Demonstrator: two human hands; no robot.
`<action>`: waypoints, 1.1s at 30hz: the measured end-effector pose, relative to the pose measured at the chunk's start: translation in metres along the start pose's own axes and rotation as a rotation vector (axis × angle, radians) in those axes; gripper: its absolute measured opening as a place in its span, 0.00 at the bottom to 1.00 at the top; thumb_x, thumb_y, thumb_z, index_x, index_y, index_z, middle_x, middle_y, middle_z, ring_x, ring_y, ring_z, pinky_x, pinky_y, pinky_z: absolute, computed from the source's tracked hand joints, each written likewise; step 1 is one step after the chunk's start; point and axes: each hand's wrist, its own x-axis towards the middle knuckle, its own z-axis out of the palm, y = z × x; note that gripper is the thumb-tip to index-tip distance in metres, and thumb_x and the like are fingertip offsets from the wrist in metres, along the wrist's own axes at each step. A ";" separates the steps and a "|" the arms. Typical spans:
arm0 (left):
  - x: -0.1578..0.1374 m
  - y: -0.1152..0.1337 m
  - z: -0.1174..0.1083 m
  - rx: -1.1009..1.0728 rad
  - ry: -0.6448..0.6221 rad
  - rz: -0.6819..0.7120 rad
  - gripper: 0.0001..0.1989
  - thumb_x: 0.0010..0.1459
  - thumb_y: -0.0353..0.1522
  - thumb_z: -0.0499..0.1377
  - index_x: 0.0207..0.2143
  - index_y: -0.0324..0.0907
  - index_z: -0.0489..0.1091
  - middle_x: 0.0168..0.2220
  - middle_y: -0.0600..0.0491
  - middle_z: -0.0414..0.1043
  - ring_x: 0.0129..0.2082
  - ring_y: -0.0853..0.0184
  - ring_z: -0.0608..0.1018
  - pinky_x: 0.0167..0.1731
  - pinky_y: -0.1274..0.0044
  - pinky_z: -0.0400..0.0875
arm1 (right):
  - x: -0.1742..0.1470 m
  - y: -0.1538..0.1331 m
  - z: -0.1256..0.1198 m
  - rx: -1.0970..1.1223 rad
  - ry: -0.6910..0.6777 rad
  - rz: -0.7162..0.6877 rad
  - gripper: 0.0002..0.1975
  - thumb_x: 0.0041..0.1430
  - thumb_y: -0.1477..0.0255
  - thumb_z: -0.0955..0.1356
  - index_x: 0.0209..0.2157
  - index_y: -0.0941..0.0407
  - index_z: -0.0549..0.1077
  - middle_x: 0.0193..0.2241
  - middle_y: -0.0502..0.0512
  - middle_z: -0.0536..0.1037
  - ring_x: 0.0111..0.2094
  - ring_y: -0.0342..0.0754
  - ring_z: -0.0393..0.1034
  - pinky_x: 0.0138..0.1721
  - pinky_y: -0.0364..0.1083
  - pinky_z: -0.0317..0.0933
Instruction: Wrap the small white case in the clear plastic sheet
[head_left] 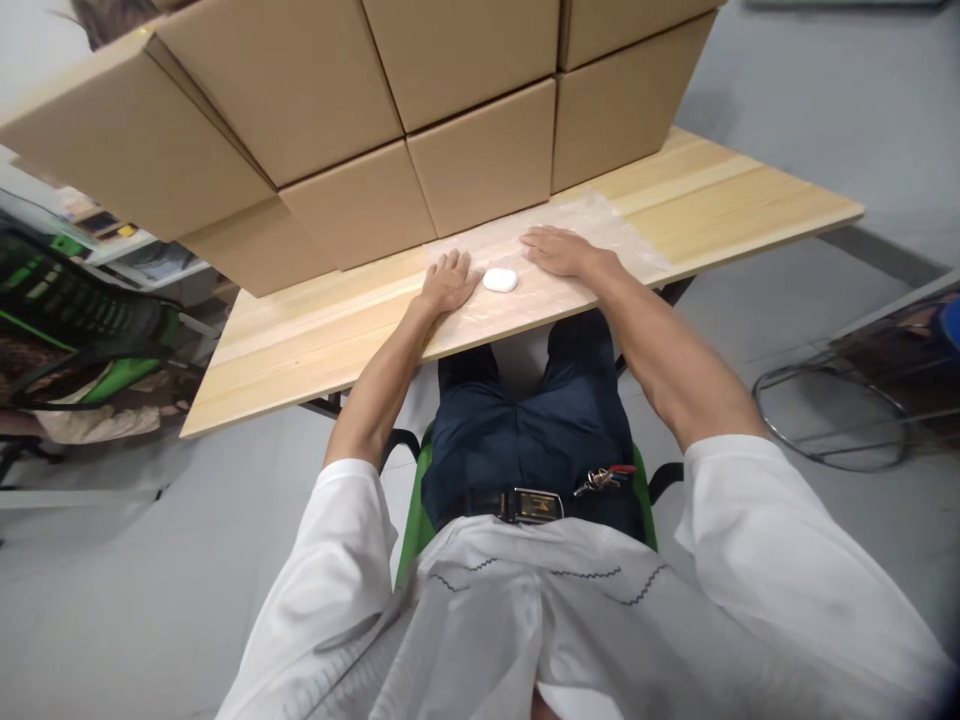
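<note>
A small white rounded case [500, 280] lies on a thin translucent plastic sheet [517, 310] spread over the wooden table. My left hand [450, 281] rests palm down on the sheet just left of the case, fingers spread, the thumb close to the case's edge. On the other side, my right hand [561, 251] lies flat on the sheet, a little farther from the case, with its fingers stretched out to the left. Neither hand holds anything.
Stacked cardboard boxes [480, 150] form a wall along the back of the wooden table [300, 345]. A green and black chair [82, 310] stands at the left, with part of a person near it. To the right is a round metal ring frame [832, 465] near the floor.
</note>
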 end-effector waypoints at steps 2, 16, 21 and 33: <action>0.000 -0.007 0.000 -0.015 0.009 -0.047 0.48 0.90 0.56 0.45 0.96 0.35 0.55 0.99 0.34 0.47 1.00 0.42 0.52 0.97 0.50 0.47 | 0.000 0.014 -0.003 -0.036 0.008 0.077 0.42 0.92 0.50 0.58 0.94 0.56 0.66 0.96 0.65 0.59 0.96 0.69 0.52 0.96 0.71 0.45; 0.016 -0.015 -0.010 -0.008 0.060 -0.030 0.44 0.90 0.53 0.44 0.96 0.44 0.58 0.98 0.37 0.54 0.98 0.42 0.58 0.96 0.44 0.48 | 0.001 -0.024 -0.012 -0.038 0.041 0.048 0.44 0.90 0.53 0.57 0.94 0.59 0.63 0.95 0.67 0.59 0.97 0.67 0.52 0.96 0.68 0.47; 0.023 -0.021 -0.007 0.003 0.021 -0.063 0.43 0.90 0.53 0.43 0.95 0.45 0.59 0.98 0.39 0.54 0.98 0.43 0.59 0.95 0.44 0.51 | 0.016 -0.007 -0.005 -0.079 -0.024 0.106 0.43 0.90 0.55 0.57 0.94 0.61 0.64 0.96 0.68 0.56 0.96 0.72 0.50 0.96 0.73 0.45; -0.026 -0.029 -0.019 0.062 0.031 -0.059 0.45 0.91 0.49 0.44 0.98 0.35 0.51 0.99 0.34 0.46 1.00 0.38 0.52 0.97 0.47 0.45 | -0.051 0.037 -0.024 -0.112 0.170 0.183 0.43 0.91 0.54 0.58 0.88 0.68 0.71 0.94 0.79 0.60 0.95 0.78 0.52 0.95 0.76 0.47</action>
